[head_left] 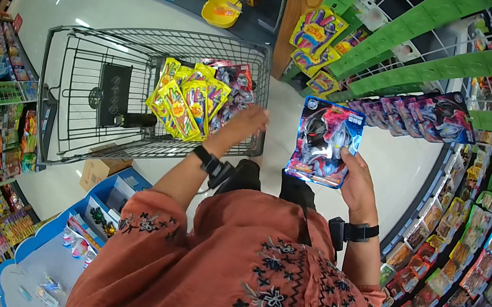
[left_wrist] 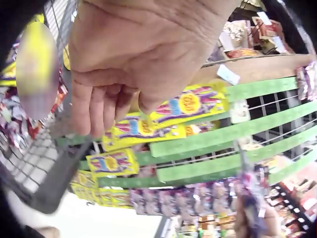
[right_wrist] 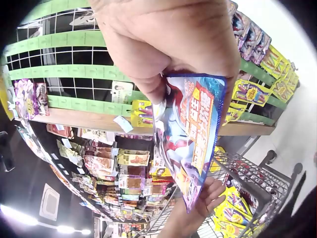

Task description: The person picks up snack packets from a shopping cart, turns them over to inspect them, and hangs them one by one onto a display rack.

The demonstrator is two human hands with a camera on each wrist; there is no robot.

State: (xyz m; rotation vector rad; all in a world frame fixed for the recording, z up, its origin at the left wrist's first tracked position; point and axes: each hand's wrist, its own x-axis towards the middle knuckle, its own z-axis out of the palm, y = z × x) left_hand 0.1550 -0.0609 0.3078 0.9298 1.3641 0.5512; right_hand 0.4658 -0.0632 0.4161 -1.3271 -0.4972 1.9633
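My right hand point(head_left: 359, 182) pinches the lower right side of a glossy blue-edged packet point(head_left: 316, 142) printed with masked hero figures, holding it upright in front of the rack. In the right wrist view, thumb and fingers clasp the edge of that packet point(right_wrist: 190, 131). Over the near corner of the shopping cart point(head_left: 148, 137), my left hand point(head_left: 244, 126) hangs with loosely bent fingers and nothing in them; the left wrist view shows the same hand point(left_wrist: 133, 64). Beside it in the cart lie several yellow packets point(head_left: 193, 102) and a pile of dark red-and-purple packets point(head_left: 242, 81).
A row of similar hero packets point(head_left: 421, 114) hangs on a wire rack with green strips point(head_left: 409, 34), right of the cart. Yellow packets point(head_left: 318, 32) hang nearer its wooden end. Snack shelves point(head_left: 467, 249) curve along the right; a blue display stand point(head_left: 94, 206) stands behind the cart.
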